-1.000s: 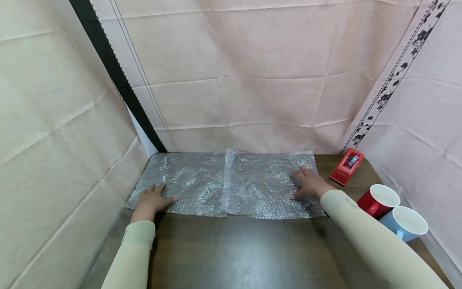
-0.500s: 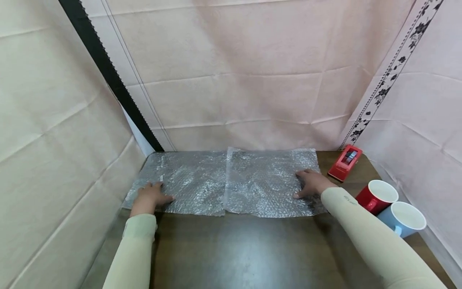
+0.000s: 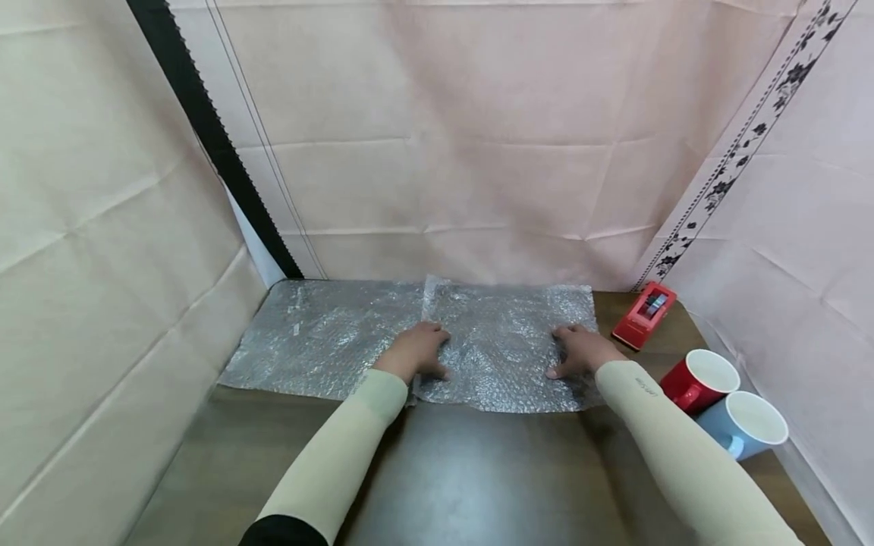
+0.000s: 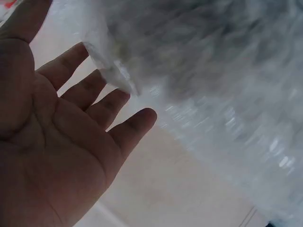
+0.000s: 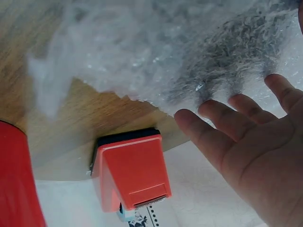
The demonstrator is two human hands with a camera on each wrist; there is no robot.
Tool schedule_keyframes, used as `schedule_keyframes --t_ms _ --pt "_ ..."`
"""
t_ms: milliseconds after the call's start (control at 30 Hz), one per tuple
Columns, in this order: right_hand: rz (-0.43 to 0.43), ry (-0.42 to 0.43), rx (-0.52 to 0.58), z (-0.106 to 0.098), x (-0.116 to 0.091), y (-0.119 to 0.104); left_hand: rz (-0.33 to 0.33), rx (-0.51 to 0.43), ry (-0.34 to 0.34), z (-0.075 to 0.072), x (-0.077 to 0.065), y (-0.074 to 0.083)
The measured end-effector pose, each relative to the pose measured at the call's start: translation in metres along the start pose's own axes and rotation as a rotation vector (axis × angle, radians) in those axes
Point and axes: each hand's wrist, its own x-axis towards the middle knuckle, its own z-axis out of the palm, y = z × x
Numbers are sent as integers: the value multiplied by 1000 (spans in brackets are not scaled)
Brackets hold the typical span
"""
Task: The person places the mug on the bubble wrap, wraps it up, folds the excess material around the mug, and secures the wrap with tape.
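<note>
Clear bubble wrap lies flat along the back of the brown table, with a left part (image 3: 300, 341) and a right part (image 3: 501, 341) meeting at an upright seam. My left hand (image 3: 416, 351) is at that seam. In the left wrist view its fingers (image 4: 137, 127) are spread, with the tips right at a raised edge of the wrap (image 4: 227, 109). My right hand (image 3: 582, 351) rests on the wrap near its right end. The right wrist view has its fingers (image 5: 203, 135) extended, tips against the wrap (image 5: 137, 52).
A red tape dispenser (image 3: 645, 315) stands at the back right of the table (image 3: 492, 478). In front of it are a red mug (image 3: 702, 381) and a light blue mug (image 3: 744, 426), close together. Pale cloth walls (image 3: 505, 182) enclose the back and sides.
My left hand has moved right, from the left end of the bubble wrap to the middle seam. My right hand stays near the right end.
</note>
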Motion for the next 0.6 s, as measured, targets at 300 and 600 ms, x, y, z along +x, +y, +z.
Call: schedule_keyframes --t_ms 300,600 --pt "9 4 -1 0 6 -3 -31 -5 79 14 6 -10" --pt "-133 61 72 -54 -10 1 -56 -17 111 8 18 -21"
